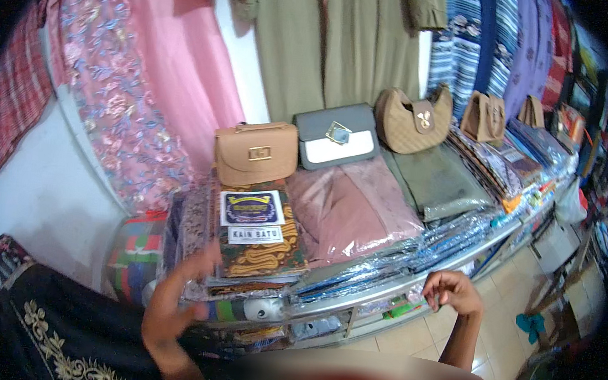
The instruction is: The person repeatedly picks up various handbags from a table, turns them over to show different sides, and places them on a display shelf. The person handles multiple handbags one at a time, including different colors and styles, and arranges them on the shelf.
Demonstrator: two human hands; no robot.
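My left hand (pixel 180 298), blurred, reaches up at the left with thumb and fingers apart, holding nothing I can see. It is nearest a stack of folded batik cloth (pixel 256 258) in plastic, on which lie paper labels (pixel 253 208) bearing writing. At the right, beyond the edge of the shelf, my right hand (pixel 451 294) hangs with loosely curled fingers and nothing visible in it. Between them lie plastic-wrapped pink fabric (pixel 356 213) and olive fabric (pixel 439 176). A tan handbag (pixel 257 154) stands on the batik, beside a grey-and-white bag (pixel 337 136).
A woven crescent handbag (pixel 413 123) and a small tan tote (pixel 483 118) stand farther right. Behind hang an olive garment (pixel 342 48) and a pink dress (pixel 186 47). The metal shelf edge (pixel 381 298) curves above a tiled floor (pixel 410 335). Black embroidered cloth (pixel 73 327) is lower left.
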